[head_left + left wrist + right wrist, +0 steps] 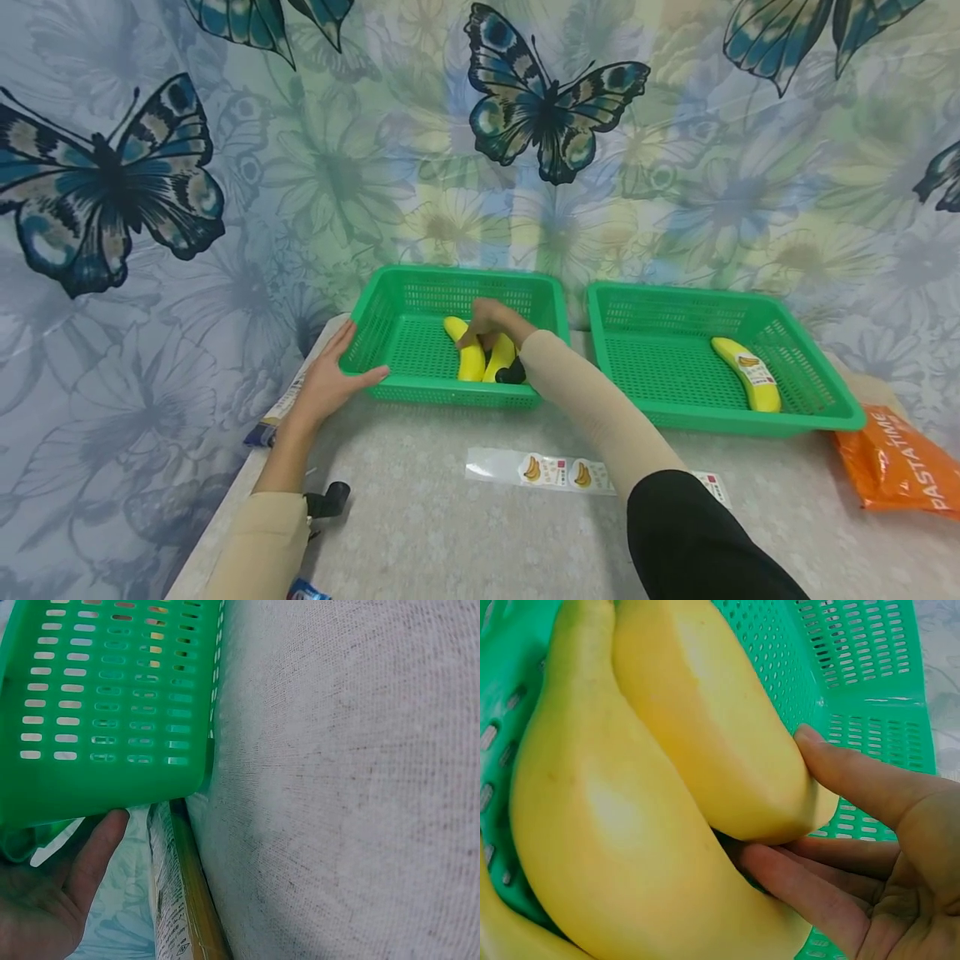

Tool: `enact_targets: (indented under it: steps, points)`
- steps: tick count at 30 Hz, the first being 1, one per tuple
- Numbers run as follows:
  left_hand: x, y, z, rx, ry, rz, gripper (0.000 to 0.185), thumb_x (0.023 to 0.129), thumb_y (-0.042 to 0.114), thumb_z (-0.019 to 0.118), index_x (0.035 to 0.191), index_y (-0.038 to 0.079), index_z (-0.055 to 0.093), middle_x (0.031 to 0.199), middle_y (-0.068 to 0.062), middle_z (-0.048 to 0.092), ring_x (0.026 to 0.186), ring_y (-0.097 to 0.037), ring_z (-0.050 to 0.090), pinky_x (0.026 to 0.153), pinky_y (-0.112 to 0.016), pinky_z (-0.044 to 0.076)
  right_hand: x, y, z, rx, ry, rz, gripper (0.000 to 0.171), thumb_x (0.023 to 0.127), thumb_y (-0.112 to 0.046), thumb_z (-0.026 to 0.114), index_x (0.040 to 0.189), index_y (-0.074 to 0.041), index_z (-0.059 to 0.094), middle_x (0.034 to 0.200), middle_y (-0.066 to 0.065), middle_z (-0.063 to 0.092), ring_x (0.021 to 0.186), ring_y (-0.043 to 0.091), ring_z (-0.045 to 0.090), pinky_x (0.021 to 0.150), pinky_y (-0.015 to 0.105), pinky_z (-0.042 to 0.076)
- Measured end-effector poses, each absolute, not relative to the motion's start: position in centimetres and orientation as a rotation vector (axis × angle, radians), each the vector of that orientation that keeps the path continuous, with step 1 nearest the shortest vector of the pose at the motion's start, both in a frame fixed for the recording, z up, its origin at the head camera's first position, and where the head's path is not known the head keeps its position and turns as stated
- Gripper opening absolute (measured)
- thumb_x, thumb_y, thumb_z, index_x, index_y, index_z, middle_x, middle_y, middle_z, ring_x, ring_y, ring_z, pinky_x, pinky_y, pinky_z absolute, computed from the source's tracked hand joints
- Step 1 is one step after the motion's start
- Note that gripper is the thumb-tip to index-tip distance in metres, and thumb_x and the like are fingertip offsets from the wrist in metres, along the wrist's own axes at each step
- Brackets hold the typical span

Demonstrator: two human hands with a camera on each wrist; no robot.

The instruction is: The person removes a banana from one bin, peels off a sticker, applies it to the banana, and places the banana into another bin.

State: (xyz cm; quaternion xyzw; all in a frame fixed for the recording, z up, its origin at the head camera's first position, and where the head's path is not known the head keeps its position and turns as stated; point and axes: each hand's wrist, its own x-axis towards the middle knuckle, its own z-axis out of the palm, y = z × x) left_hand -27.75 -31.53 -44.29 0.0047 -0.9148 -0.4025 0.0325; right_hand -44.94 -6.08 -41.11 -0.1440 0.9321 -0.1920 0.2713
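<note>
Inside the left green basket (442,392), my right hand (491,321) pinches the leftmost yellow banana (471,360) near its end. In the right wrist view the thumb (847,769) lies on one side of this banana (735,727), with fingers tucked between it and a second banana (622,825). Part of a third banana (510,930) shows at the lower left there. My left hand (333,382) rests with spread fingers at the same basket's near left corner. Its thumb (97,855) touches the basket wall (97,784) in the left wrist view.
To the right, another green basket (637,412) holds a banana with a label (750,372). A strip of banana stickers (540,471) lies in front, partly under the right arm. An orange bag (900,458) is at far right, and a package (281,412) lies by the left table edge.
</note>
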Motion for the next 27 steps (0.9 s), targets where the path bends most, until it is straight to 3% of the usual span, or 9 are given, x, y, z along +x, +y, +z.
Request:
enact_targets:
  steps: [4,10,16,23,27]
  points:
    - [-27.8,-31.4,-44.1,0.005,-2.807,-1.236,0.104,0.081,0.057,0.071,0.158,0.026,0.007,0.166,0.003,0.001,0.151,-0.042,0.007,0.109,-0.075,0.019,-45.0,-6.0,-40.8,-0.385,2.54,-0.516,0.051,0.076,-0.033,0.084,0.106,0.0,0.06,0.086,0.013,0.072,0.068,0.018,0.072,0.062,0.025,0.06]
    - [-27.8,-31.4,-44.0,0.006,-2.816,-1.239,0.104,0.081,0.058,0.07,0.157,0.028,0.006,0.166,0.004,0.0,0.151,-0.041,0.006,0.11,-0.074,0.018,-45.1,-5.8,-40.3,-0.343,2.559,-0.499,0.06,0.077,-0.035,0.083,0.118,0.001,0.058,0.086,0.011,0.071,0.069,0.018,0.072,0.064,0.026,0.06]
    - [-27.9,-31.5,-44.1,0.013,-2.815,-1.246,0.105,0.08,0.059,0.071,0.157,0.029,0.006,0.166,0.002,0.0,0.151,-0.04,0.005,0.109,-0.075,0.018,-45.5,-5.3,-39.6,-0.343,2.594,-0.499,0.05,0.077,-0.037,0.083,0.104,-0.002,0.059,0.085,0.011,0.071,0.066,0.017,0.072,0.068,0.027,0.061]
    - [-27.7,-31.4,-44.0,0.02,-2.827,-1.252,0.104,0.081,0.058,0.07,0.157,0.029,0.004,0.166,0.002,-0.001,0.151,-0.042,0.004,0.109,-0.076,0.018,-45.3,-4.6,-38.7,-0.316,2.629,-0.507,0.046,0.077,-0.038,0.082,0.097,-0.002,0.06,0.07,0.006,0.066,0.059,0.014,0.069,0.074,0.029,0.061]
    - [-27.6,-31.3,-44.0,0.025,-2.823,-1.274,0.103,0.082,0.056,0.071,0.157,0.03,0.004,0.166,0.006,-0.003,0.151,-0.04,0.003,0.109,-0.075,0.017,-44.9,-4.3,-38.0,-0.294,2.628,-0.556,0.048,0.077,-0.036,0.083,0.1,-0.003,0.056,0.084,0.009,0.066,0.06,0.014,0.068,0.078,0.032,0.061]
